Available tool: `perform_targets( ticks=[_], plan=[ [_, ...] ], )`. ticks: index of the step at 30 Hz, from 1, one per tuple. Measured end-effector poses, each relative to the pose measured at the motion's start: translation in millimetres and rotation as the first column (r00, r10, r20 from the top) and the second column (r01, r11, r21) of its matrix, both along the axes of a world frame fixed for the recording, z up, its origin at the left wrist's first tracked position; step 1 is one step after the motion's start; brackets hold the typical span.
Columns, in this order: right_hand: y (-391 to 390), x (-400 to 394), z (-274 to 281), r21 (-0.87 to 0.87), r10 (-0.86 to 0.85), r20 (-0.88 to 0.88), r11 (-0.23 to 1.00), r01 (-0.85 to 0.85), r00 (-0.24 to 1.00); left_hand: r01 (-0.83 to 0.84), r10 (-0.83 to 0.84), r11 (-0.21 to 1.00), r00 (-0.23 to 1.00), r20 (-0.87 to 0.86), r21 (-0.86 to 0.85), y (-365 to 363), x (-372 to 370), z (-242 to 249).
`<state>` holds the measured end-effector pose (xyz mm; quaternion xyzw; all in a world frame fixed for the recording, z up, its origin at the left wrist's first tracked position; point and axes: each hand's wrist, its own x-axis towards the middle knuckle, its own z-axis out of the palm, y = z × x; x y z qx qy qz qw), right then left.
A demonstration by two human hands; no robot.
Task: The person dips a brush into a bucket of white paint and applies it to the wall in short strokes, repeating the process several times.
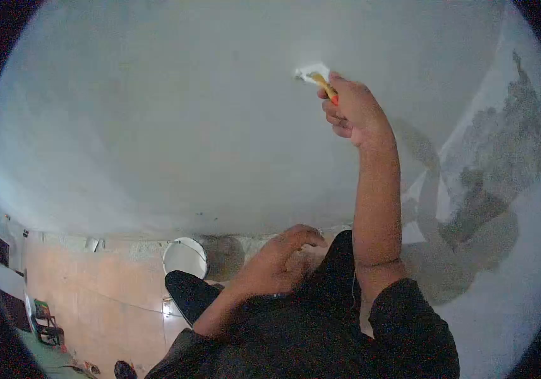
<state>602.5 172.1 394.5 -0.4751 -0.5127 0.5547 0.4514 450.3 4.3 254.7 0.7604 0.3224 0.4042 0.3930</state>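
One chair (45,323): on the floor (100,284), near its left edge, dark with some green and red on it.
Floor: pale orange-brown, running along the foot of the wall (175,139), with whitish debris scattered where the two meet.
Round container (186,239): pale, with a light rim, on the floor at its edge by the wall, just beside the person's dark-clad knee.
Left hand (283,256): low in front of the lap, near the foot of the wall, fingers bent; whether they have hold of anything cannot be told.
Hand tool (326,88): against the upper part of the wall, right of its middle, handle yellow and red, head bright white, a small dark spot at its left tip.
Right hand (359,110): raised on an outstretched arm, fingers closed round the tool's handle.
Grey patches (504,158): dark and uneven, towards the wall's right edge.
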Motion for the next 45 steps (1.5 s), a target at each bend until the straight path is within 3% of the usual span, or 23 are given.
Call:
perform_targets(
  ticks=[2,5,6,8,10,12,15,17,18,20,21,23,24,26,28,30,33,35,36,38,41,44,45],
  plan=[
    [-13,1,4,0.222,-0.098,0.263,0.974,0.038,0.96,0.02,-0.024,0.999,0.996,-0.091,-0.044,0,3,9],
    [12,5,-29,0.353,-0.169,0.287,0.934,0.06,0.943,0.032,-0.033,0.998,0.999,-0.02,-0.048,1,8,6],
    [24,3,-48,0.251,-0.134,0.22,0.965,0.077,0.966,0.034,-0.035,0.998,0.999,-0.018,-0.051,1,9,2],
    [49,-1,-98,0.265,-0.149,0.322,0.962,0.063,0.935,0.046,-0.046,0.998,0.999,-0.003,-0.036,4,12,-4],
    [76,-3,-174,0.532,-0.341,0.426,0.844,0.073,0.838,0.054,-0.054,0.998,0.999,0.006,-0.043,5,14,-5],
    [64,-6,-207,0.369,-0.218,0.324,0.925,0.089,0.921,0.056,-0.055,0.997,0.998,0.013,-0.049,8,14,-3],
    [41,-7,-254,0.222,-0.132,0.358,0.973,0.053,0.924,0.039,-0.04,0.999,0.998,-0.043,-0.03,6,11,0],
    [23,-5,-276,-0.123,0.024,0.358,0.992,0.022,0.934,0.004,-0.004,1.0,0.999,-0.033,-0.01,7,9,-7],
    [22,2,-310,-0.124,0.024,0.356,0.992,0.022,0.934,0.004,-0.005,1.0,0.999,-0.035,-0.011,6,8,-8],
    [32,18,-384,0.205,0.076,0.452,0.961,-0.186,0.889,0.022,-0.022,0.999,1.0,-0.016,-0.03,6,5,-9],
    [24,18,-363,0.207,0.074,0.451,0.961,-0.185,0.89,0.022,-0.023,0.999,1.0,-0.018,-0.028,5,5,-9],
    [4,17,-293,-0.191,0.183,0.284,0.973,-0.132,0.941,0.009,-0.012,0.994,1.0,-0.022,-0.108,4,4,-7],
    [18,20,-297,-0.191,0.187,0.322,0.973,-0.13,0.928,0.007,-0.009,0.994,1.0,-0.02,-0.108,5,4,-8],
    [5,14,-185,-0.333,0.064,0.231,0.943,0.017,0.971,0.024,-0.024,0.998,1.0,0.008,-0.06,7,3,-13],
    [22,21,-126,-0.258,0.094,0.112,0.964,-0.062,0.989,0.021,-0.021,0.995,1.0,0.0,-0.092,6,3,-11],
    [34,16,-69,-0.232,-0.046,-0.061,0.972,0.031,0.997,0.021,-0.023,0.991,1.0,-0.014,-0.129,4,4,-5],
    [24,11,-3,-0.202,-0.007,-0.195,0.979,-0.033,0.981,0.025,-0.031,0.996,0.997,-0.072,-0.088,5,7,-1],
    [15,11,13,0.025,0.152,-0.176,0.988,-0.15,0.973,0.035,-0.038,0.999,0.996,-0.081,-0.036,5,7,-9],
    [8,11,15,0.024,0.152,-0.176,0.988,-0.15,0.973,0.035,-0.038,0.999,0.996,-0.081,-0.037,6,7,-8],
    [-7,12,12,0.284,0.003,0.07,0.959,-0.023,0.998,0.02,-0.028,0.995,0.996,-0.087,-0.095,4,8,-5],
    [19,7,-21,0.455,-0.122,-0.02,0.883,0.118,0.992,0.052,-0.052,0.997,0.999,-0.001,-0.049,6,6,-15],
    [59,9,-73,0.146,-0.079,0.114,0.987,0.062,0.99,0.057,-0.061,0.995,0.997,-0.043,-0.078,8,8,-14],
    [71,6,-104,0.234,-0.131,0.171,0.968,0.089,0.977,0.063,-0.066,0.995,0.997,-0.045,-0.081,8,9,-16]
  ],
)
